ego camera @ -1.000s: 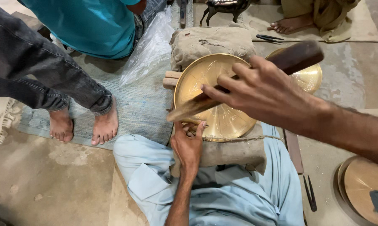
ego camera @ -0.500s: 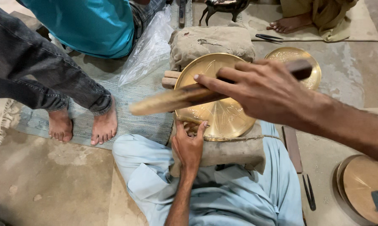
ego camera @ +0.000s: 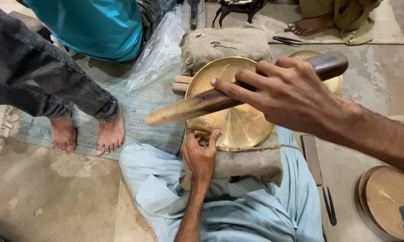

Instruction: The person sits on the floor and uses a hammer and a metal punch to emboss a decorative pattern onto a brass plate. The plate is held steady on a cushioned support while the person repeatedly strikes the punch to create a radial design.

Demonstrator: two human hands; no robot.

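head view, looking down. the right hand (ego camera: 287,96) enters from the right edge and sits in the centre right of the frame, fingers curled tight around a wooden mallet (ego camera: 197,106), forefinger stretched along the shaft; the dark rounded end shows past the knuckles in the upper right, and the paler tapered end points toward the centre left. the mallet lies across and above a round brass plate (ego camera: 244,127) at the centre of the frame. the plate rests on a padded cloth cushion (ego camera: 251,161) on the person's lap, which is clothed in light blue fabric (ego camera: 152,188) across the lower centre. the left hand (ego camera: 201,154) comes up from the lower centre, fingertips pinched on a small tool at the plate's lower left rim; the tool is too small to make out. a second cloth cushion (ego camera: 224,42) lies just above the plate, and a second brass plate (ego camera: 334,83) shows partly behind the mallet's dark end. in the left of the frame stand another person's bare feet (ego camera: 88,134) on a blue woven mat (ego camera: 143,112), with a clear plastic bag (ego camera: 159,49) in the upper centre. a round wooden disc (ego camera: 390,201) sits in the lower right corner, tweezers (ego camera: 329,206) just to its left.
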